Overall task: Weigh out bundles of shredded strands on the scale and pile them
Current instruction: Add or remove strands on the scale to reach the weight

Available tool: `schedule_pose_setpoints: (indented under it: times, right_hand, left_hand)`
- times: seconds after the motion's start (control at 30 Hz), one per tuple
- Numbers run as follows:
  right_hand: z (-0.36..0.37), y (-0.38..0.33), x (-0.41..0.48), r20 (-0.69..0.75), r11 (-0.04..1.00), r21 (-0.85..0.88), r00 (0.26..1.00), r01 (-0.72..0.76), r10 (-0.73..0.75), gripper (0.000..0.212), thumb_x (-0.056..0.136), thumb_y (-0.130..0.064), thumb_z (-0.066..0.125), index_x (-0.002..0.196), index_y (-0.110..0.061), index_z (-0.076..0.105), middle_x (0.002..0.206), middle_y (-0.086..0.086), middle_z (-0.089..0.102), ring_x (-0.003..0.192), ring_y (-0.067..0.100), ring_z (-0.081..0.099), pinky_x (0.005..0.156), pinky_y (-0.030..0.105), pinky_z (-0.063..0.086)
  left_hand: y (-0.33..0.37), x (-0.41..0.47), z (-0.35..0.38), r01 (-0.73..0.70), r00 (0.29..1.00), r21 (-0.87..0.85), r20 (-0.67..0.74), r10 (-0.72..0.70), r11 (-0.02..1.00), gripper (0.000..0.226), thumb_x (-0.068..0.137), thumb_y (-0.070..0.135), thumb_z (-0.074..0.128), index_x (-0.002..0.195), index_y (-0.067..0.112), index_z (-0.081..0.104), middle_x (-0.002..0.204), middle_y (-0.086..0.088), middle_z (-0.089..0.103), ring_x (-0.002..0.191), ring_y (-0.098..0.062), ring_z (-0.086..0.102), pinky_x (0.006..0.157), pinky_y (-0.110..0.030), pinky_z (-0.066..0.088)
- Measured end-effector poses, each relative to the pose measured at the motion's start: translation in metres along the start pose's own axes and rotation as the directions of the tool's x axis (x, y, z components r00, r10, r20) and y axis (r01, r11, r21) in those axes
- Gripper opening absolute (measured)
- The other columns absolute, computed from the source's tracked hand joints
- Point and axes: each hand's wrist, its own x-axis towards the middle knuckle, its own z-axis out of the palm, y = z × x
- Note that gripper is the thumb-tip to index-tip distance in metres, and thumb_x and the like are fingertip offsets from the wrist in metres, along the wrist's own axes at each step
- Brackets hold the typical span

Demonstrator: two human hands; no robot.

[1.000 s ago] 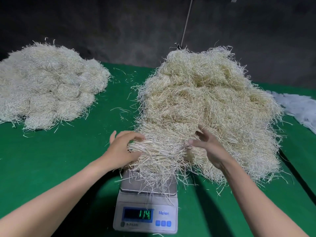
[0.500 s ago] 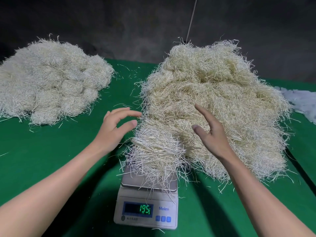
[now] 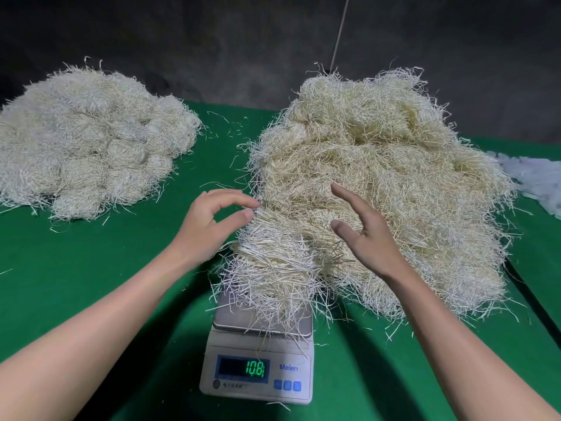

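A bundle of pale shredded strands (image 3: 273, 268) lies on the steel pan of a white digital scale (image 3: 258, 372), whose green display reads 10.81. My left hand (image 3: 212, 221) hovers at the bundle's left side, fingers loosely curved, holding nothing. My right hand (image 3: 367, 235) hovers at its right side with fingers spread, also empty. Behind the bundle rises the big loose heap of yellowish strands (image 3: 394, 177). Weighed bundles lie stacked in a pile (image 3: 88, 141) at the far left.
Green cloth (image 3: 91, 268) covers the table, with stray strands scattered on it. Some white plastic material (image 3: 537, 180) lies at the right edge. A dark wall stands behind the table, with a thin cord (image 3: 340, 31) hanging down it.
Both hands let go of the bundle on the scale and lifted apart. The display went from 114 through 195 to 10.81.
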Motion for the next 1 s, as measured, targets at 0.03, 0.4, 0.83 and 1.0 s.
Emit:
schedule_pose_setpoints:
  times: [0.03,0.4,0.83,1.0]
  right_hand:
    - [0.000,0.000,0.000,0.002,1.000,-0.002,1.000,0.002,-0.002,0.057,0.090,-0.017,0.057,0.136,-0.040,0.031,0.140,-0.021,0.033,0.130,0.000,0.029,0.110,0.036,0.022]
    - [0.002,0.000,-0.002,0.026,1.000,-0.011,1.000,0.017,-0.017,0.057,0.091,-0.018,0.058,0.139,-0.035,0.032,0.139,-0.021,0.032,0.129,-0.001,0.029,0.111,0.036,0.022]
    - [0.101,0.052,0.005,0.586,0.909,-0.418,0.766,0.005,0.265,0.132,0.050,-0.069,0.076,0.126,-0.062,-0.031,0.151,-0.003,-0.030,0.140,0.029,-0.023,0.107,0.062,-0.012]
    - [0.133,0.066,-0.026,0.457,0.875,-0.481,0.867,0.052,0.200,0.109,0.068,-0.048,0.076,0.144,-0.047,-0.002,0.148,0.010,0.029,0.136,0.031,0.027,0.110,0.049,0.024]
  left_hand:
    - [0.000,0.000,0.001,-0.002,1.000,-0.002,0.003,0.002,1.000,0.030,0.068,0.053,0.053,0.089,0.038,0.067,0.107,0.018,0.065,0.118,-0.007,0.052,0.112,-0.054,0.023]
    - [-0.004,0.001,0.006,-0.028,0.999,-0.028,0.033,0.028,0.999,0.027,0.069,0.052,0.056,0.088,0.037,0.068,0.104,0.020,0.066,0.111,-0.002,0.055,0.110,-0.050,0.028]
    - [-0.075,-0.019,0.047,0.077,0.894,0.445,0.366,-0.259,0.892,0.038,0.094,0.035,0.056,0.130,0.023,0.054,0.137,0.005,0.053,0.128,-0.013,0.047,0.114,-0.037,0.024]
    - [-0.091,-0.043,0.062,0.214,0.933,0.368,0.198,-0.301,0.905,0.040,0.085,0.025,0.068,0.122,0.024,0.052,0.127,0.005,0.048,0.124,-0.014,0.042,0.110,-0.031,0.027]
